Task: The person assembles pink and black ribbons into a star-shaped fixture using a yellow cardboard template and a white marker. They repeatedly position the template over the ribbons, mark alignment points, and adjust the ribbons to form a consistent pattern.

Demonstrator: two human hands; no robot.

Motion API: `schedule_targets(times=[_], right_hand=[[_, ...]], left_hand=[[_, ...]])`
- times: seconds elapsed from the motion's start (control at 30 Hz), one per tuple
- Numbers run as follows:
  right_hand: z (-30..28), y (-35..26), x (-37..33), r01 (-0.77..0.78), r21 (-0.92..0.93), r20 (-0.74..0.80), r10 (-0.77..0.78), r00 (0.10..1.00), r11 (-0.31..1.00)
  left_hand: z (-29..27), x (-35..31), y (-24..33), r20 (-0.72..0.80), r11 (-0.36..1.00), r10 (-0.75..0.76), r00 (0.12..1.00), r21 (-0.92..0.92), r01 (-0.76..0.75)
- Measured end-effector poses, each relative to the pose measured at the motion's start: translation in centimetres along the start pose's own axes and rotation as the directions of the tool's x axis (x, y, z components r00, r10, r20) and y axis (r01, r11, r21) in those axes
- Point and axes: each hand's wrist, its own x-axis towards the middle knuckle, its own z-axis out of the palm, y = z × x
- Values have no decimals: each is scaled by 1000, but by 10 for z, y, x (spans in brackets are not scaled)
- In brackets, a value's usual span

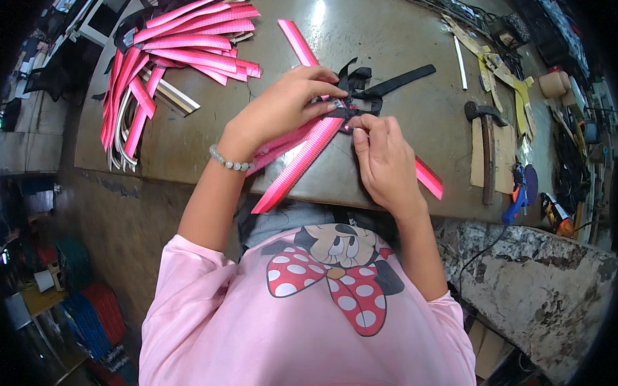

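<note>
Several pink and black webbing straps (303, 161) lay bunched on the table's (396, 33) near side, left hand (295, 100) curling fingers over them, right hand (385, 158) pinching thumb to forefinger at their right!

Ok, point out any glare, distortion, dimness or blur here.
Head view: a glare streak on the table, at the top of the picture; head view: fisheye bending curves the table's near edge, and the corners go black; head view: dim lower left; head view: left hand and right hand without obvious motion blur, though dark overlaps hide detail in the black straps.
</note>
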Motion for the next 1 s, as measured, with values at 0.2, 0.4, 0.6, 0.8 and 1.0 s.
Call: schedule_targets(times=[0.2, 0.4, 0.6, 0.8, 1.0], right_hand=[[2, 17, -6, -5, 112, -91, 15, 996, 994], [6, 25, -5, -88, 451, -68, 132, 989, 888], [4, 26, -8, -91, 500, -65, 143, 988, 861], [-8, 36, -7, 18, 832, -289, 405, 867, 555], [-6, 44, -8, -196, 833, -136, 535, 834, 518]], left_hand=[[1, -1, -4, 76, 999, 10, 997, -49, -6], [4, 2, -8, 116, 997, -2, 993, -72, 11], [-2, 8, -1, 64, 999, 48, 997, -11, -47], [-75, 2, 16, -67, 990, -7, 998, -141, -2], [-189, -45, -25, -607, 930, -366, 705, -250, 268]])
